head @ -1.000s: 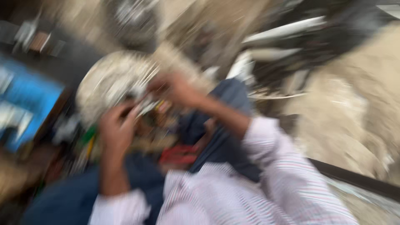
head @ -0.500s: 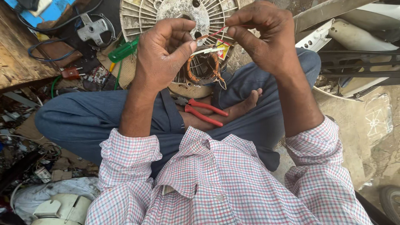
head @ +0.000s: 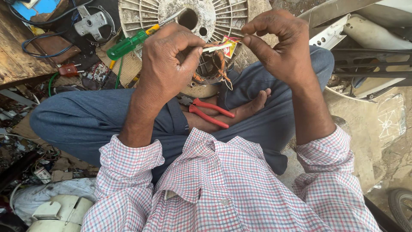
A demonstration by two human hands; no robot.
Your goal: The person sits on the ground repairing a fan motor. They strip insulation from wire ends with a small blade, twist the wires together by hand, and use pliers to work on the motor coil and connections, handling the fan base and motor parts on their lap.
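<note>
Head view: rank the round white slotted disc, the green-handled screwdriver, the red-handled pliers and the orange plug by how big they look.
1. Round white slotted disc, partly cut off by the frame edge.
2 and 3. Green-handled screwdriver and red-handled pliers: similar apparent length; both are partly hidden and at different depths, so unranked.
4. Orange plug.

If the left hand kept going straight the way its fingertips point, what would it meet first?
The left hand points right along the thin pale strip it pinches. It would probably meet the right hand fingertips first, at the strip's other end.
</note>
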